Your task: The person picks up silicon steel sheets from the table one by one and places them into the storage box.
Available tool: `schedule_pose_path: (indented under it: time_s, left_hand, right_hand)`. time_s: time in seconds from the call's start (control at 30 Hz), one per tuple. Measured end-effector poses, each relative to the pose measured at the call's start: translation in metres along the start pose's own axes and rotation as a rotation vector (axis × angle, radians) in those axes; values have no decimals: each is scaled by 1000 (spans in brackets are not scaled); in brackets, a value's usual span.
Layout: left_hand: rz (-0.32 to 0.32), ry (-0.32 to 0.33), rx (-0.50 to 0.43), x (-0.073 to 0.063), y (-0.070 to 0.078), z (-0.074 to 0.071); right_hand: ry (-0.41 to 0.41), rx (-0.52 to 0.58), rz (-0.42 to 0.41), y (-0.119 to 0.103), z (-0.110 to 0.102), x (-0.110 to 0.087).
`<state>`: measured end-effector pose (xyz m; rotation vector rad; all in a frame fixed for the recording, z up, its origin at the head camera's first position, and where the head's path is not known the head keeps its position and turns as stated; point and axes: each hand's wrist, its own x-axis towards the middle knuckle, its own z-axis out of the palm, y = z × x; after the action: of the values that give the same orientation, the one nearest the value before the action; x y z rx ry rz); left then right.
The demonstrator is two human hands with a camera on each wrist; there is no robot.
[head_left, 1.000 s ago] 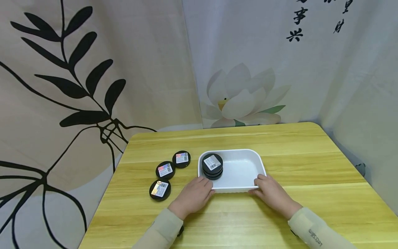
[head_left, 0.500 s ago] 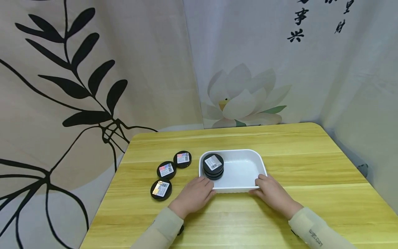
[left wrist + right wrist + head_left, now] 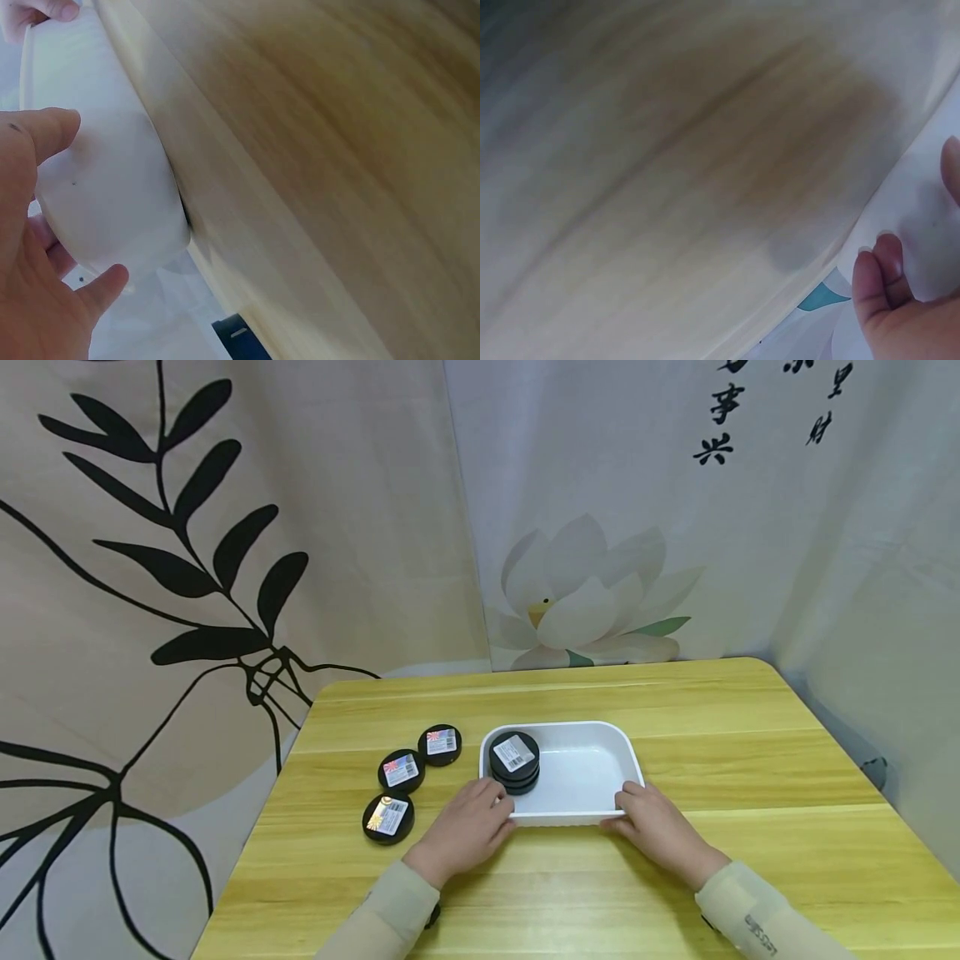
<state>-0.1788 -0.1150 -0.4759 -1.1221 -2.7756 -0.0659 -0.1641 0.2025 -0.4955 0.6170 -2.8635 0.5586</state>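
Observation:
A white rectangular tray (image 3: 581, 772) sits on the wooden table. My left hand (image 3: 471, 827) grips its near rim at the left corner; in the left wrist view the thumb (image 3: 56, 133) lies on the outer wall and the other fingers reach over the rim. At the near right corner my right hand (image 3: 660, 831) pinches the same rim, fingers over the top and thumb below. Inside the tray's left end stands a stack of black round discs (image 3: 515, 760), the top one bearing a white barcode label. The right wrist view catches part of my right hand (image 3: 907, 315) against the tray wall.
Left of the tray, three black discs with labels lie in a slanting row: the far disc (image 3: 440, 745), the middle disc (image 3: 401, 771) and the near disc (image 3: 387, 817). Patterned curtains (image 3: 360, 527) hang behind the wooden table (image 3: 570, 893).
My left fingers have lifted slightly at the rim within the last half second. The tray, stack and loose discs keep their places; the head view has shifted a little.

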Motion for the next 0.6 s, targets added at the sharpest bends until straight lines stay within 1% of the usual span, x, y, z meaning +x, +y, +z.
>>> schedule_pose_path:
  time_s: [0.3, 0.43, 0.6]
  left_hand:
    - [-23, 23, 17, -2, -5, 3]
    - [-33, 26, 11, -3, -8, 4]
    - [-36, 43, 0, -4, -10, 3]
  right_hand:
    - [22, -3, -27, 1, 1, 0]
    - [38, 0, -39, 0, 1, 0]
    - [33, -8, -36, 1, 1, 0]
